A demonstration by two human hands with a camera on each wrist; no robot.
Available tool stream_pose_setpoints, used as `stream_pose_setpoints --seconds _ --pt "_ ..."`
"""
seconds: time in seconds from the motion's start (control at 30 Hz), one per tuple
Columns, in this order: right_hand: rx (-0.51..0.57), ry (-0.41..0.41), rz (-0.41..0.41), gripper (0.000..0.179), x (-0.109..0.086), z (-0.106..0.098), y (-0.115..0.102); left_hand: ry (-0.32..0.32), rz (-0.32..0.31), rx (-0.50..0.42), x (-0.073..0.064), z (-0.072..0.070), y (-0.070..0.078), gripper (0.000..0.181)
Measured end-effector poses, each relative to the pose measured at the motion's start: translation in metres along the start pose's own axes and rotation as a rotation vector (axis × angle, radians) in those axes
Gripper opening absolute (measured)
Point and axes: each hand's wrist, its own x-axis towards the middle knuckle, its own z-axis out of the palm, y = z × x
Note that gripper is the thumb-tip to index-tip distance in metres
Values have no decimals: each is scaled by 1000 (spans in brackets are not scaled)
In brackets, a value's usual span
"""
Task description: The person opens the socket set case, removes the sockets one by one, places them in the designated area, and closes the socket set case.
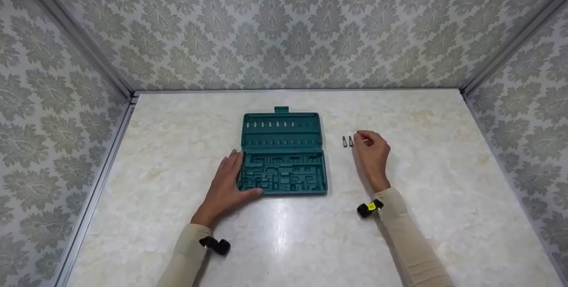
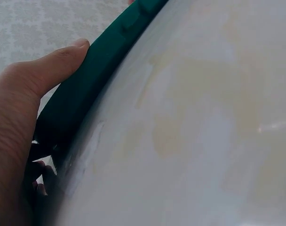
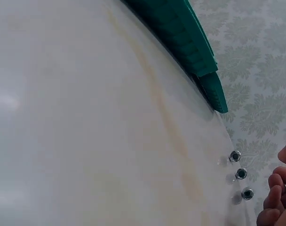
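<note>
A green tool case (image 1: pixel 282 169) lies open on the table. Its lid holds a row of small metal pieces (image 1: pixel 270 124), and its lower half has moulded recesses. My left hand (image 1: pixel 225 189) rests at the case's near-left corner, fingers along its left side. In the left wrist view, the thumb (image 2: pixel 63 63) presses the green front wall. My right hand (image 1: pixel 373 154), fingers bent, is right beside small metal sockets (image 1: pixel 345 141). Three sockets (image 3: pixel 241 173) stand in a row in the right wrist view, next to my fingertips (image 3: pixel 274 181); nothing shows between thumb and fingers.
The light marbled table (image 1: pixel 177 145) carries the case near its middle, with the sockets to the right. Patterned walls (image 1: pixel 288 25) enclose the back and both sides. A latch tab (image 1: pixel 281 109) sticks out from the lid's far edge.
</note>
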Motion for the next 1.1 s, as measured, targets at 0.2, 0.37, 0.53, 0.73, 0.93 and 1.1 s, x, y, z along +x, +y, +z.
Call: stream_pose_setpoints --seconds 0.2,0.37,0.53,0.73,0.93,1.1 --pt "5 -116 -38 23 5 7 -16 4 1 7 1 1 -2 130" --pt "-11 -215 -48 25 12 17 -24 3 -3 4 1 1 -2 131" --pt "-28 -288 -78 24 17 27 -29 5 -11 4 0 0 -1 131" --pt "-49 -398 -138 23 20 41 -44 1 -17 6 0 0 1 130" --pt "-60 -511 -198 30 22 56 -60 10 -11 7 1 0 0 130" --pt "-72 -577 -223 36 25 69 -68 13 -10 7 1 0 1 130"
